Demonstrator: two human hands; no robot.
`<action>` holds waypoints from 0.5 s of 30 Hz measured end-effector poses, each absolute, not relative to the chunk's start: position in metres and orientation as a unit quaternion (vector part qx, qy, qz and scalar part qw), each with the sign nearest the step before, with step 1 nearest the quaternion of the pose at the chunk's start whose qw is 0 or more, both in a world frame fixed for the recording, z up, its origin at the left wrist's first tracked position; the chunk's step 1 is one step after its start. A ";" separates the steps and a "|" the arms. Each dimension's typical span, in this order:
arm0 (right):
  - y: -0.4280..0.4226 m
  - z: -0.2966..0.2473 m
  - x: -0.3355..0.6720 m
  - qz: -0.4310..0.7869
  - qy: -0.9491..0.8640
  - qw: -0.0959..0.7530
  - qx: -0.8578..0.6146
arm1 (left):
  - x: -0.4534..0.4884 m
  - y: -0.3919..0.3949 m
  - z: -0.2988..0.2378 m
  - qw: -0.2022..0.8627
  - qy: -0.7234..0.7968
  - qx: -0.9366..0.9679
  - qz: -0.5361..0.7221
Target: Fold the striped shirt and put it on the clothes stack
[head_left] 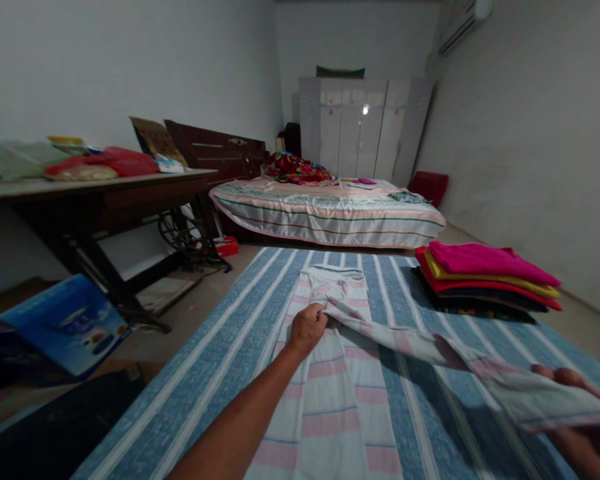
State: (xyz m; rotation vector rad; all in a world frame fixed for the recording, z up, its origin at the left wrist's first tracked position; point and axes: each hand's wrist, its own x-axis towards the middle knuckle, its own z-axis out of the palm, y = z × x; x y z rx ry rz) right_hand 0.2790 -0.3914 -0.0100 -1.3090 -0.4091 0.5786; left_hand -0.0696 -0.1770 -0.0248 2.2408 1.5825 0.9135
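A white shirt [327, 400] with pink bands and thin blue lines lies lengthwise on the blue-and-white striped bedding, its sides folded inward. My left hand [309, 328] is closed, pinching the fabric near the shirt's upper end. From there a sleeve [405, 339] stretches off to the right, lifted above the bedding and casting a shadow. At the lower right edge, my right hand [570, 377] grips the sleeve's far end, with fingers above and below the cloth. Part of that hand is cut off by the frame and hidden behind the fabric.
Folded clothes [485, 277] are stacked on the striped bedding [220, 353] at right. A second bed [330, 217] stands beyond, before a wardrobe [355, 127]. A sewing machine table [105, 190] and a blue box [70, 327] are at left.
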 end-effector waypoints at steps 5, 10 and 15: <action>-0.401 -0.036 0.279 0.441 -0.156 0.591 -0.657 | -0.072 -0.176 -0.023 0.189 0.552 0.726 0.364; -0.406 -0.040 0.286 0.322 -0.273 0.421 -0.803 | -0.071 -0.178 -0.025 0.167 0.554 0.741 0.341; -0.413 -0.040 0.259 0.158 -0.489 0.333 -0.790 | -0.071 -0.177 -0.031 0.115 0.501 0.797 0.317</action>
